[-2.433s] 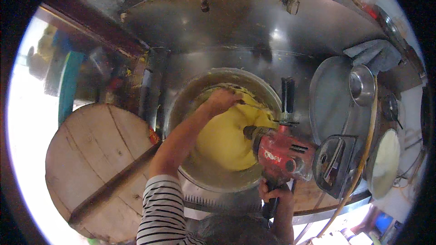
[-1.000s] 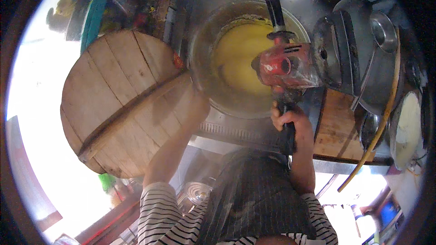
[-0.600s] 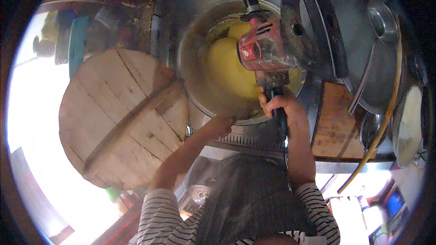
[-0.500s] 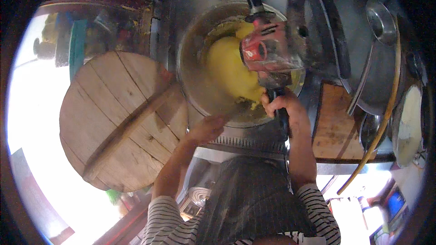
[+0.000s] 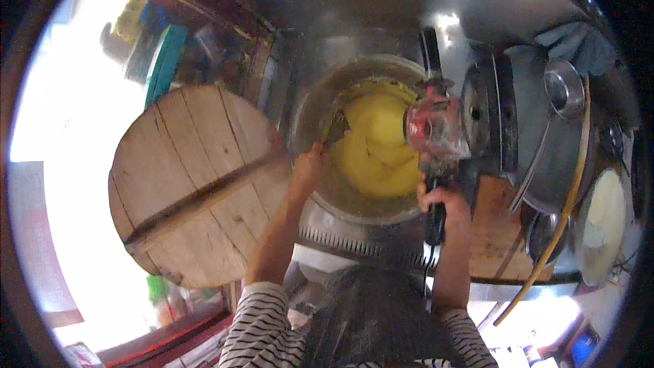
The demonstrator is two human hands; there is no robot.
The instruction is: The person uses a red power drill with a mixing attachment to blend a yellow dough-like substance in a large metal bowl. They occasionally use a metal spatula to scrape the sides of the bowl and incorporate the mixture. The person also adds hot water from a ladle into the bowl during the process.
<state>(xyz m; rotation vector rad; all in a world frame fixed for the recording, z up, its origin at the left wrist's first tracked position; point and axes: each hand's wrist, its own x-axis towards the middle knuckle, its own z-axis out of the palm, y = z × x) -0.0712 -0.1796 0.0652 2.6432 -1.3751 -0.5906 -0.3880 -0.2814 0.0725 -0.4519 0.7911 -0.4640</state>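
Observation:
A large round metal pot (image 5: 320, 206) holds a smooth yellow mash (image 5: 375, 163). Over its right side lies a red power mixer (image 5: 430, 126) with black handles at both ends. My right hand (image 5: 444, 206) is closed round the mixer's near handle. The mixer's lower end is hidden. At the pot's left rim my left hand (image 5: 310, 162) is closed on a flat scraper (image 5: 336, 128) smeared with yellow. The scraper's blade reaches inside the pot along the left wall, above the mash.
Left of the pot is a round wooden lid (image 5: 180, 157) with a long bar handle. On the right are a brown board (image 5: 497, 232), a metal ladle (image 5: 564, 88), a long wooden stick (image 5: 555, 235) and a bowl with something pale (image 5: 605, 218). A grey cloth (image 5: 579, 48) lies beyond.
My left hand has gone from the pot's near rim to its left side, and the scraper now shows clearly. The mixer stays in my right hand. The whole view has shifted.

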